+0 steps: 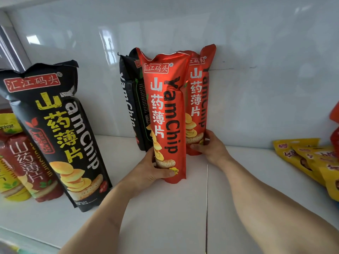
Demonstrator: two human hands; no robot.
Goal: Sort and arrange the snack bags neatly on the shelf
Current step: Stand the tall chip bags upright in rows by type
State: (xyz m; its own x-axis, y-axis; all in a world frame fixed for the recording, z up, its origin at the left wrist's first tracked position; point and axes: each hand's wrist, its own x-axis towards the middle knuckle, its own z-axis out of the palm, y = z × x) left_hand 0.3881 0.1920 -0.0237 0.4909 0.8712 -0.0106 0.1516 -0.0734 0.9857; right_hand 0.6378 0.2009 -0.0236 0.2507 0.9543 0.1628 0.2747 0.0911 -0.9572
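A tall red YamChip bag [168, 107] stands upright at the middle of the white shelf [165, 208]. My left hand [152, 171] grips its lower left side. Right behind it stands a second red YamChip bag [199, 92] against the back wall, and my right hand [211, 149] holds its bottom right edge. A black YamChip bag [131, 103] stands behind and to the left of the two red ones, partly hidden by them.
Another black YamChip bag [60, 129] leans at the left, with a dark red bag [27, 165] and a yellow bag [9, 180] behind it. Several yellow snack packets [308, 158] lie at the right. Part of a red bag [334, 125] shows at the right edge.
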